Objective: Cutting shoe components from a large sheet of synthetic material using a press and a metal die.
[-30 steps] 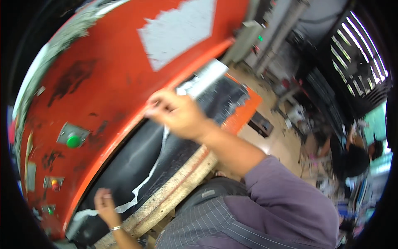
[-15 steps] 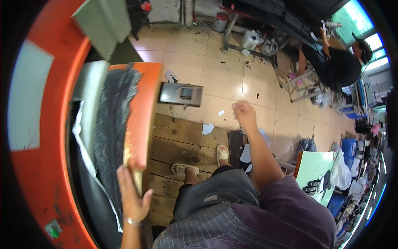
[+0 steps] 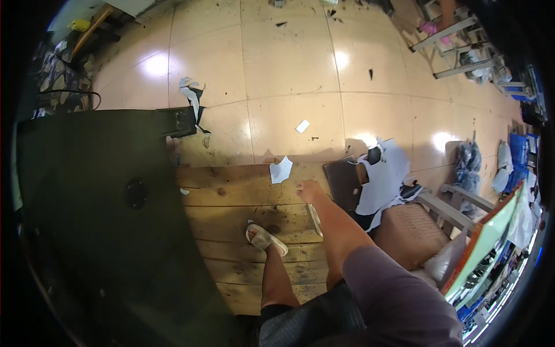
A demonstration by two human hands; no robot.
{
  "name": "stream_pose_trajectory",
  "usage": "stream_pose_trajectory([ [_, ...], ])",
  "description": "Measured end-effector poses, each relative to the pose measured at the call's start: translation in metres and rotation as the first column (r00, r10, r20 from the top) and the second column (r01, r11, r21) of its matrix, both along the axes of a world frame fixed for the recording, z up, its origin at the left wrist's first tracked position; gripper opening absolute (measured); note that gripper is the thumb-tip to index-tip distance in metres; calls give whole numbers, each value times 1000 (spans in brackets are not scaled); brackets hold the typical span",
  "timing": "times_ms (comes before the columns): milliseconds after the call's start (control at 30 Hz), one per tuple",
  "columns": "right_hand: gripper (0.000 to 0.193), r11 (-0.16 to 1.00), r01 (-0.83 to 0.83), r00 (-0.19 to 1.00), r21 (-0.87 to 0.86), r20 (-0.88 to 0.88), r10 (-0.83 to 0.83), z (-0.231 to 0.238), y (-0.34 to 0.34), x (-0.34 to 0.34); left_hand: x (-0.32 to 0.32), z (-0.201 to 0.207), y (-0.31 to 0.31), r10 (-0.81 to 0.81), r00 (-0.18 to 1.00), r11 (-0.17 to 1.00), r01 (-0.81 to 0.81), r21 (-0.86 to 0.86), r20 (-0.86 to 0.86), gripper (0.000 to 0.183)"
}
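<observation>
Has a pale ragged scrap [image 3: 281, 170] just left of and slightly beyond the right grip [image 3: 310, 192], apart from the fingertips. Has a large dark green panel [image 3: 87, 231] well to the left of the grip, hiding whatever is behind. Has stained wooden planks [image 3: 222, 196] below and a tiled floor [image 3: 289, 63] farther ahead, with a small white piece [image 3: 302, 126] lying past the scrap. Meets clutter just right of the grip: a dark board [image 3: 342, 188], then a whitish sheet [image 3: 388, 182], then a brown carton [image 3: 410, 234]. Has a beige sandal [image 3: 270, 242] nearer the body, left of the grip. Slants the right forearm [image 3: 341, 228] forward and leftward from a purple-grey sleeve [image 3: 399, 283]. Curls the fingers loosely, palm hidden; cannot tell whether released or clenched. Cannot tell the left grip's state, out of view.
</observation>
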State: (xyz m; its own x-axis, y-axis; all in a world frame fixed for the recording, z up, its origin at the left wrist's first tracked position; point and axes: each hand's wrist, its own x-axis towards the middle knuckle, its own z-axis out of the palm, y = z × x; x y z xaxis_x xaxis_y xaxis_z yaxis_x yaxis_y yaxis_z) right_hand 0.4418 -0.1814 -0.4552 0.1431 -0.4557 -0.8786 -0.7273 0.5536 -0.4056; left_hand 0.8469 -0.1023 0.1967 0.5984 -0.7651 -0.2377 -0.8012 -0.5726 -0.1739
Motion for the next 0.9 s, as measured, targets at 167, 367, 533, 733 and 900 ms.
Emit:
stream_pose_trajectory([
  [167, 40, 981, -151, 985, -120, -105, 139, -85, -28, 42, -5, -82, -34, -68, 997, 991, 70, 111, -21, 80],
  [367, 54, 998, -56, 989, -21, -138, 53, -126, -40, 52, -17, -130, -66, -114, 992, 972, 121, 202, -45, 72],
  [533, 71, 997, -75, 997, -15, -22, 75, -109, -23, 46, -54, -148, -71, -87, 992, 974, 104, 202, -95, 66],
  [733, 67, 971, 218, 970, -94, 129, -206, -26, 5, 3, -112, -104, -67, -3, 994, 998, 10, 59, -112, 59],
  [900, 53, 711, 583, 800, -393, 429, -419, 139, -37, -83, -152, -32, -25, 195, 978, 956, -205, -210, -71, 53],
])
